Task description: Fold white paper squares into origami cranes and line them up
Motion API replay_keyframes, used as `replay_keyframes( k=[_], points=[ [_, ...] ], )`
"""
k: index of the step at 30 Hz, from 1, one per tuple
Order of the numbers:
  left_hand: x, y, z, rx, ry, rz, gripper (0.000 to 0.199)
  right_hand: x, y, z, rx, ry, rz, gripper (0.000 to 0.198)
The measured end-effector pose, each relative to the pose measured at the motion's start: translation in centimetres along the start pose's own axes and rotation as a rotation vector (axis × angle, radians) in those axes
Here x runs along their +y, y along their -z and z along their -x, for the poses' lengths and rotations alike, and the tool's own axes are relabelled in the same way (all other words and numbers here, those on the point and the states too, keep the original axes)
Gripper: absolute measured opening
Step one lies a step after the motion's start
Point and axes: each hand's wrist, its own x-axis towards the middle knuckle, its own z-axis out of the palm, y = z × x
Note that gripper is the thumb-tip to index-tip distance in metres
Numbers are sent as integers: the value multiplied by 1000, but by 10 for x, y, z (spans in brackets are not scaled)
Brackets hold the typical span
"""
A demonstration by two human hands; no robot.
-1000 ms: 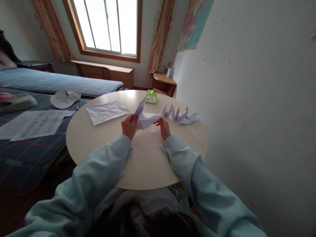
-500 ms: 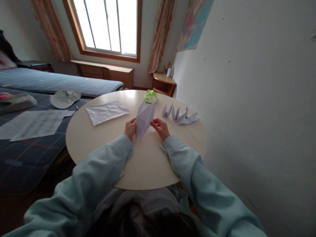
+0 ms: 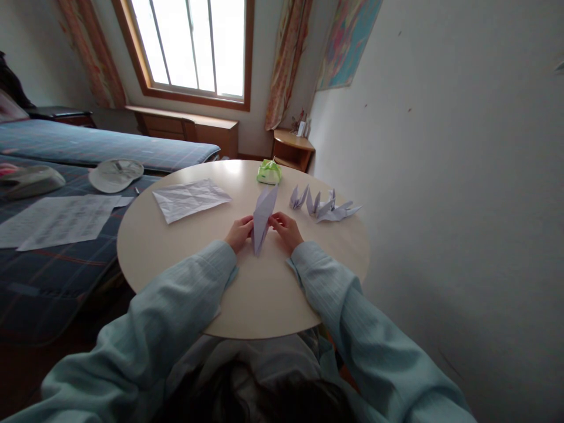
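Observation:
A folded white paper piece (image 3: 263, 214), narrow and pointed at both ends, is held upright over the middle of the round table (image 3: 264, 305). My left hand (image 3: 239, 232) is closed on its left edge. From the right side my right hand (image 3: 286, 230) pinches the same paper, with the fingertips partly behind it. Several folded paper cranes (image 3: 328, 207) stand in a cluster to the right of my hands. To the left lies a creased sheet of white paper (image 3: 192, 200).
A green tissue pack (image 3: 269, 172) sits at the table's far edge. On the bed at left are a pale cap (image 3: 116, 175) and printed sheets (image 3: 66, 217). A white wall (image 3: 440, 205) runs close along the right side.
The folded paper has turned and become narrower, its wide face no longer spread toward me. My left hand has shifted slightly right, closer to my right hand.

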Motion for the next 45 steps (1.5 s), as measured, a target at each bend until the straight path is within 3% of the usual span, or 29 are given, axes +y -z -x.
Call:
replay_keyframes(
  k=[11, 16, 28, 32, 40, 45],
  points=[
    [-4, 0, -1, -96, -26, -27, 38, 6, -2, 0, 17, 77, 58, 13],
    [-5, 1, -3, -60, -66, -82, 38, 4, -3, 1, -7, 66, -32, 11],
    [-6, 2, -3, -45, -112, -227, 35, 4, -2, 2, -1, 56, 65, 10],
    [-6, 5, -4, -53, -186, -438, 32, 5, 0, 1, -3, 56, 119, 11],
    [-8, 11, -6, -63, -382, -1113, 31, -3, 0, 4, -24, 25, 281, 6],
    [-14, 12, -5, 5, -387, -1292, 30, -5, 0, 4, -73, 23, 347, 7]
  ],
)
